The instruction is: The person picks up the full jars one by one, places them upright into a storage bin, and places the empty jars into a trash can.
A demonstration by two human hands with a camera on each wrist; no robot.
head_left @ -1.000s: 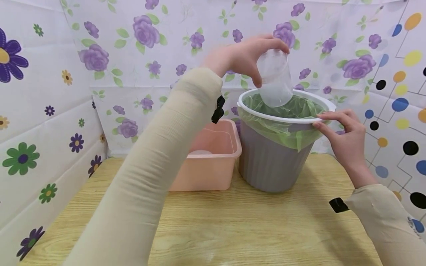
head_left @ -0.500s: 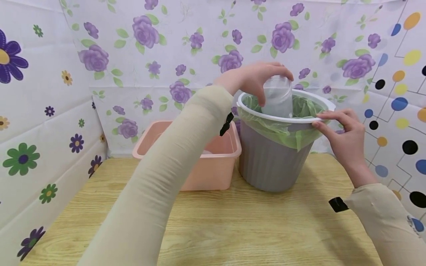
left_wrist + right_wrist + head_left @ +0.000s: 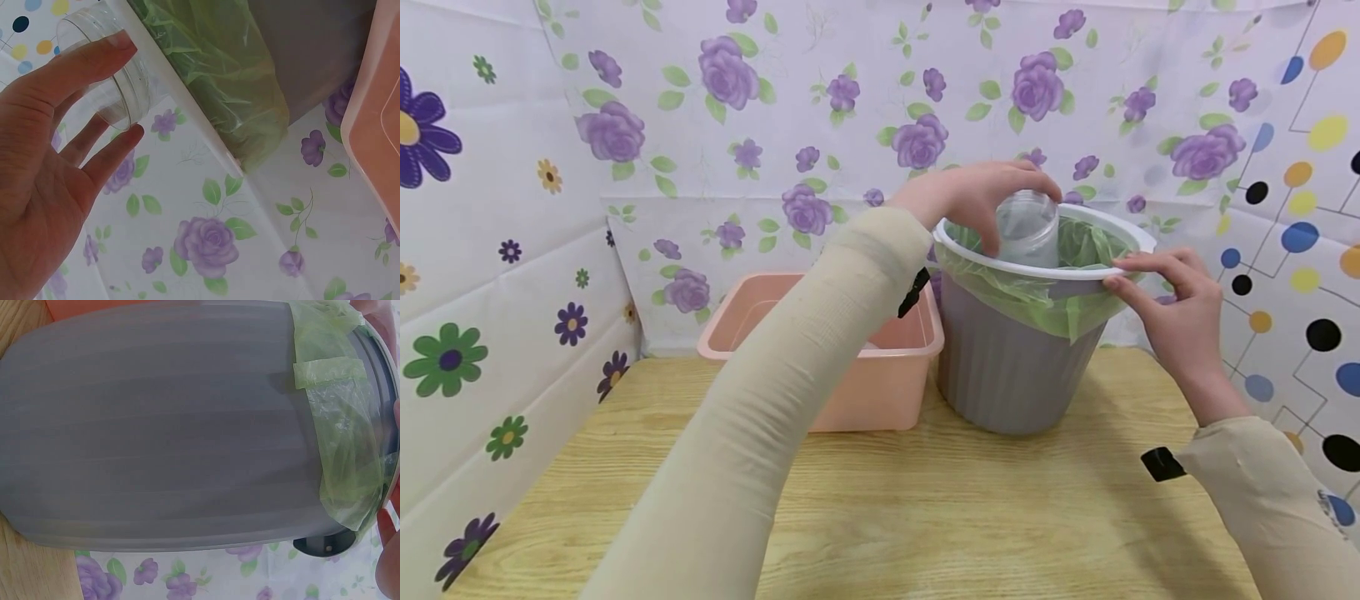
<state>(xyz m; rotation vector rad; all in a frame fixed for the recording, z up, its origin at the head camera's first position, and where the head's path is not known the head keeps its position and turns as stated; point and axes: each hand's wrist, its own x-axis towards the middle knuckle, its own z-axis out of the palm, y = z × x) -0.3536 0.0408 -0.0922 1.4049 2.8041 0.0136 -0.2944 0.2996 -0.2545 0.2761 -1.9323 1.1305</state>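
My left hand (image 3: 981,200) grips a clear plastic cup (image 3: 1028,227) from above, its lower part inside the mouth of a grey trash bin (image 3: 1007,358). In the left wrist view, the thumb lies on one side of the cup (image 3: 140,94) and fingertips touch the other. A green plastic liner (image 3: 1060,310) is folded over the bin's top under a white rim ring (image 3: 1033,271). My right hand (image 3: 1183,308) pinches that rim on the right side. The right wrist view catches only parts of this hand at its edge; the bin wall fills most of it.
A pink plastic basin (image 3: 872,387) stands just left of the bin; my left forearm hides part of it. Something whitish, mostly hidden, lies inside. Both containers rest on a wood-grain table (image 3: 962,508), with flower-printed cloth (image 3: 808,50) behind.
My left hand has come down with the cup from above the bin, so the cup now sits partly below the rim. The right hand stays put.
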